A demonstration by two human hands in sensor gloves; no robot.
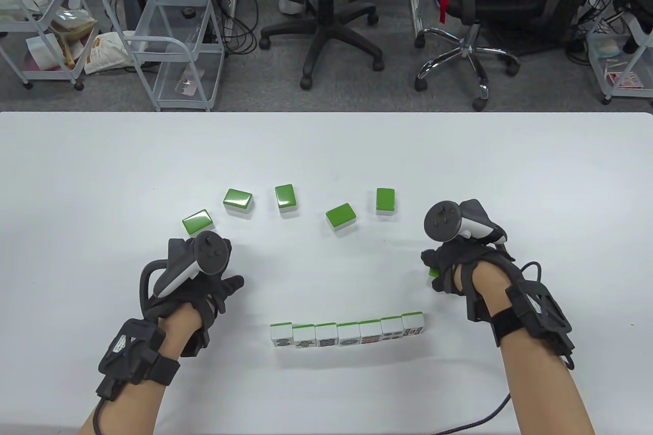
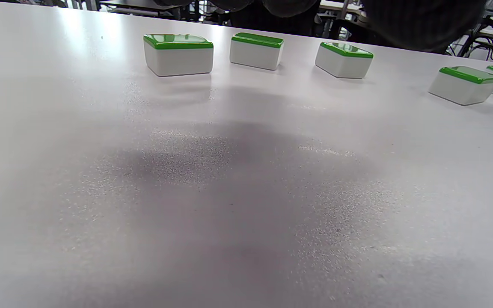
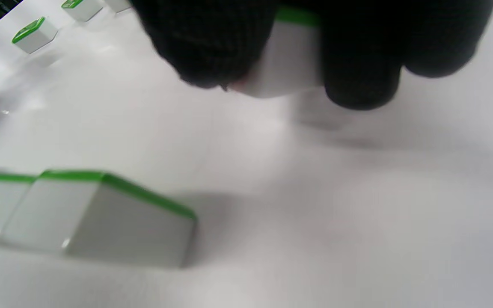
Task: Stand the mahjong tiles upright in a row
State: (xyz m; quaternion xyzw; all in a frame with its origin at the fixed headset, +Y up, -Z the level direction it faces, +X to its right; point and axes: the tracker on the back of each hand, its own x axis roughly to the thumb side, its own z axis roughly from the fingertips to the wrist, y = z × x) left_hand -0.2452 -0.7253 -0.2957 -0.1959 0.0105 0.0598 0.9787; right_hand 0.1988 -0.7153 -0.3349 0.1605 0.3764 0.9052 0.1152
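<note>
Two office chairs (image 1: pixel 326 1) and two wire carts (image 1: pixel 168 42) stand on the grey floor beyond the white table (image 1: pixel 326 149), where two gloved hands work among thirteen mahjong tiles. Seven tiles stand upright in a row (image 1: pixel 348 334) near the front edge, touching side to side, their printed faces toward the camera and green backs away. Five loose tiles (image 1: pixel 285 198) lie flat, green backs up, in a loose arc farther back, each apart from the next; the left wrist view shows all five (image 2: pixel 257 50) from table level. One more tile (image 3: pixel 287 60) is pinched in the right hand (image 1: pixel 454 266) between thumb and fingertips (image 3: pixel 360 72), held just above the table, up and to the right of the row's right end; in the table view only a sliver of its green (image 1: pixel 433 272) shows under the glove. The left hand (image 1: pixel 204 282) hovers left of the row, near the leftmost loose tile, holding nothing, fingers loosely spread
</note>
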